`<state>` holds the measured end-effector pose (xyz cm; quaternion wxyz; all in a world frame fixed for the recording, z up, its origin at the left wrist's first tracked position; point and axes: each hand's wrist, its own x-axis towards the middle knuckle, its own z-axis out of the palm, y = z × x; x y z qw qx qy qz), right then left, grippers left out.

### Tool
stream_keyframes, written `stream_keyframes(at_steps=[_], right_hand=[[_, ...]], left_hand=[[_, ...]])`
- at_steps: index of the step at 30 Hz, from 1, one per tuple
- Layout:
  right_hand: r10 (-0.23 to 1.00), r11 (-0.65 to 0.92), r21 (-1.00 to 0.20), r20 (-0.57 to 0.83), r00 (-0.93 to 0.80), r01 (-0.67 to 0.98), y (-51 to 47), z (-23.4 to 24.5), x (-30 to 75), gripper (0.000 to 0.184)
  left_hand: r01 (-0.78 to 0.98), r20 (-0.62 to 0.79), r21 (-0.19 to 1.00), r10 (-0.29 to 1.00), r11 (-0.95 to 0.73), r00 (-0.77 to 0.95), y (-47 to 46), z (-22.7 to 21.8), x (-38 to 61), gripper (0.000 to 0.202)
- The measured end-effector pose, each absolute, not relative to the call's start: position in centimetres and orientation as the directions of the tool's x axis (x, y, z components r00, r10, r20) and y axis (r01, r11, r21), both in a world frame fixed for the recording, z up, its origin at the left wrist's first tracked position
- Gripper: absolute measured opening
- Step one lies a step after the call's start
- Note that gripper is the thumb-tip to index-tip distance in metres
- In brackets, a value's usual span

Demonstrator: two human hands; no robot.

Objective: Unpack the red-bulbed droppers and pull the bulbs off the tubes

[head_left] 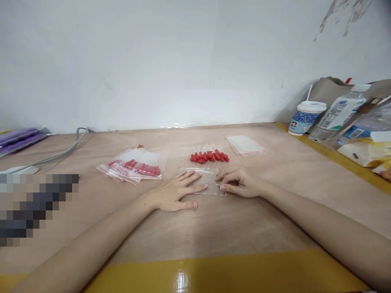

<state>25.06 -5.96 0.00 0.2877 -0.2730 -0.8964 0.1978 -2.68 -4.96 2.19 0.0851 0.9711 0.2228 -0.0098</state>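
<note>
A small clear plastic bag point(207, 176) lies flat on the wooden table point(214, 228) in front of me. My left hand point(177, 193) rests on the bag's left part with fingers stretched out and flat. My right hand point(240, 182) is at the bag's right edge, fingers curled and pinching that edge. Just behind the bag lies a loose bunch of red-bulbed droppers point(209, 155). To the left sits a pile of filled bags of droppers point(134, 167). A stack of empty clear bags point(245, 145) lies behind and to the right.
A paper cup with a lid and straw point(305, 117), a plastic bottle point(339, 114) and packets stand at the right along a yellow stripe. A grey cable point(65, 152) runs at the left, with purple items point(18, 138) beyond. A white wall rises behind the table.
</note>
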Motion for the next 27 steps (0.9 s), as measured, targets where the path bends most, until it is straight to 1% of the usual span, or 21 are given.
stream_keyframes(at_steps=[4,6,8,10,11,13,14,16,18,19,21,23,24,25,26,27], right_hand=[[0.641,0.752,-0.512,0.422,-0.641,0.415,-6.3,0.3,24.5,0.020],[0.704,0.708,-0.490,0.439,-0.558,0.508,-6.3,0.3,23.8,0.021],[0.800,0.594,-0.484,0.443,-0.405,0.643,-6.1,0.0,23.2,0.024],[0.872,0.459,-0.495,0.412,-0.266,0.738,-5.6,-0.2,22.8,0.031],[0.897,0.406,-0.504,0.381,-0.226,0.762,-5.3,-0.3,22.7,0.032],[0.928,0.345,-0.524,0.313,-0.200,0.779,-4.9,-0.4,22.6,0.032],[0.937,0.330,-0.536,0.285,-0.201,0.778,-4.8,-0.3,22.6,0.031],[0.949,0.310,-0.567,0.235,-0.211,0.763,-4.9,-0.2,22.6,0.027],[0.946,0.325,-0.594,0.216,-0.244,0.736,-5.2,-0.1,22.6,0.021],[0.935,0.354,-0.610,0.230,-0.269,0.709,-5.4,0.0,22.6,0.018],[0.892,0.451,-0.640,0.317,-0.322,0.622,-5.5,0.2,22.8,0.012],[0.833,0.554,-0.661,0.455,-0.315,0.507,-5.2,0.6,23.4,0.011],[0.811,0.581,-0.669,0.519,-0.269,0.463,-4.7,0.9,24.0,0.013],[0.798,0.590,-0.683,0.573,-0.185,0.430,-4.1,1.3,24.8,0.016],[0.802,0.560,-0.713,0.593,-0.062,0.421,-3.2,1.6,25.8,0.020],[0.810,0.509,-0.750,0.583,0.058,0.423,-2.3,2.0,26.9,0.023]], left_hand=[[0.426,-0.103,0.202,0.413,-0.882,0.905,-5.2,2.5,-3.0,0.059],[0.412,-0.093,0.216,0.402,-0.885,0.911,-5.2,2.6,-3.1,0.059],[0.389,-0.060,0.225,0.385,-0.893,0.921,-5.3,2.6,-3.2,0.058],[0.362,-0.023,0.227,0.366,-0.904,0.930,-5.3,2.6,-3.2,0.055],[0.348,-0.005,0.224,0.356,-0.910,0.934,-5.4,2.6,-3.1,0.054],[0.338,0.038,0.211,0.353,-0.917,0.935,-5.5,2.4,-3.1,0.055],[0.349,0.067,0.201,0.368,-0.915,0.927,-5.6,2.2,-3.0,0.056],[0.424,0.146,0.164,0.447,-0.891,0.883,-5.6,1.8,-3.0,0.054],[0.555,0.248,0.105,0.562,-0.825,0.789,-5.5,1.5,-3.1,0.048],[0.626,0.299,0.075,0.617,-0.776,0.728,-5.3,1.5,-3.3,0.045],[0.745,0.374,0.028,0.699,-0.666,0.610,-4.9,1.8,-4.0,0.041],[0.804,0.382,-0.022,0.738,-0.595,0.557,-4.4,2.6,-5.3,0.042],[0.809,0.355,-0.063,0.745,-0.584,0.565,-4.1,3.1,-6.0,0.046],[0.802,0.312,-0.120,0.744,-0.586,0.590,-3.9,3.5,-6.8,0.050],[0.791,0.265,-0.181,0.745,-0.585,0.612,-3.7,3.9,-7.5,0.053],[0.786,0.229,-0.230,0.754,-0.573,0.616,-3.5,4.2,-8.2,0.054]])
